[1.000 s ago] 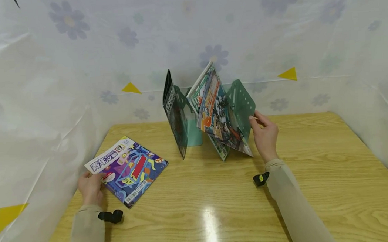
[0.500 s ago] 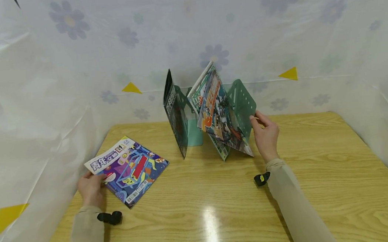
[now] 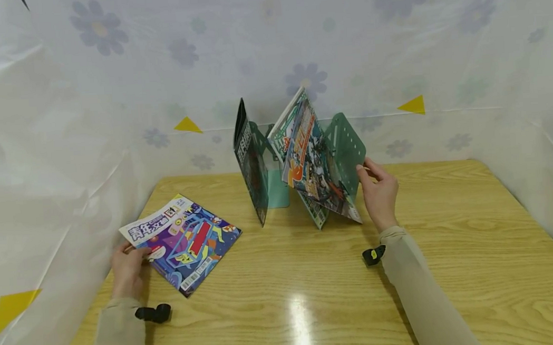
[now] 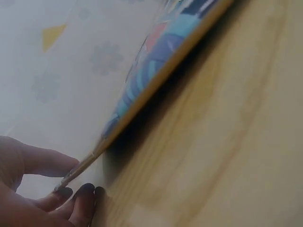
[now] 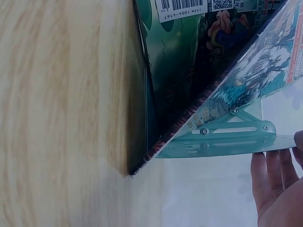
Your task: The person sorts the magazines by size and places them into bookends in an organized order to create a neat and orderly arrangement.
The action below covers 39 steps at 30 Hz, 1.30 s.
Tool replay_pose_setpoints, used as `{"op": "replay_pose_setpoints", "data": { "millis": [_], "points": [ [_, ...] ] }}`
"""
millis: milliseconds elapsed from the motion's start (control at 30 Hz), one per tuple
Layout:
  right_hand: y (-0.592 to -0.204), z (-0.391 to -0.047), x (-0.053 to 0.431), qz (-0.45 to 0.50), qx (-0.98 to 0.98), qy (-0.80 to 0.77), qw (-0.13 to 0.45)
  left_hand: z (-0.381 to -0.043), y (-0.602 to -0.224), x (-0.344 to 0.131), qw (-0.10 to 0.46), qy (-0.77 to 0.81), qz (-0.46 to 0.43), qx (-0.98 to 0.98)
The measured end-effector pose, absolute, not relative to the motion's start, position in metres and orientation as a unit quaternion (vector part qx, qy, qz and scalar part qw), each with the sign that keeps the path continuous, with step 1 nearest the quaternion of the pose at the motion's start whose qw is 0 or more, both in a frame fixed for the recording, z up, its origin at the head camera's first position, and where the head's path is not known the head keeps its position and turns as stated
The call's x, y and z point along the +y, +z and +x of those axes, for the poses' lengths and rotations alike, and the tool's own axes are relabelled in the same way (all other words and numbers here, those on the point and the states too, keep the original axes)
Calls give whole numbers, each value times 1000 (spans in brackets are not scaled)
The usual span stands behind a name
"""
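Observation:
My left hand (image 3: 128, 267) pinches the left edge of a purple and blue magazine (image 3: 186, 252), thumb above and fingers beneath. In the left wrist view the magazine (image 4: 161, 61) is tilted, with a dark shadow under it on the wood. My right hand (image 3: 380, 191) pinches the near edge of a green metal bookend panel (image 3: 348, 143); the right wrist view shows the fingers (image 5: 274, 175) against its outer side. Between the bookend's panels, a magazine with orange lettering (image 3: 315, 162) leans against a green-and-white one (image 3: 285, 124). A dark magazine (image 3: 251, 169) stands at the left panel.
The bookend's teal base (image 3: 277, 189) shows between the standing magazines. All of it rests on a wood-grain table (image 3: 273, 278). A flowered white sheet (image 3: 250, 47) hangs behind and along both sides, with yellow triangles (image 3: 411, 105) on it.
My left wrist has turned slightly and shifted a little to the left, while the pinched magazine has barely moved. The right hand stays on the bookend.

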State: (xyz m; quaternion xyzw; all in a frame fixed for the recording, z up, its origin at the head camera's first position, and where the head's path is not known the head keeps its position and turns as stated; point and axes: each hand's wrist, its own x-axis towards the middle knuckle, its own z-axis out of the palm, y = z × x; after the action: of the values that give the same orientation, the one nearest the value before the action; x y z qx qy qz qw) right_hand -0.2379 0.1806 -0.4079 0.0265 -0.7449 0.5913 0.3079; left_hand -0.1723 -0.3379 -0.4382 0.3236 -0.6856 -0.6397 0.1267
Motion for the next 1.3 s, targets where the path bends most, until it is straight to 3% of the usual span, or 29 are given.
{"op": "replay_pose_setpoints", "data": {
  "millis": [467,1300],
  "points": [
    [-440,-262,194,33,-740,588,324,-171,-437,-337,117,-666,308,-670],
    [-407,-235,180,29,-746,589,311,-175,-432,-327,37,-714,334,-615]
  ]
}}
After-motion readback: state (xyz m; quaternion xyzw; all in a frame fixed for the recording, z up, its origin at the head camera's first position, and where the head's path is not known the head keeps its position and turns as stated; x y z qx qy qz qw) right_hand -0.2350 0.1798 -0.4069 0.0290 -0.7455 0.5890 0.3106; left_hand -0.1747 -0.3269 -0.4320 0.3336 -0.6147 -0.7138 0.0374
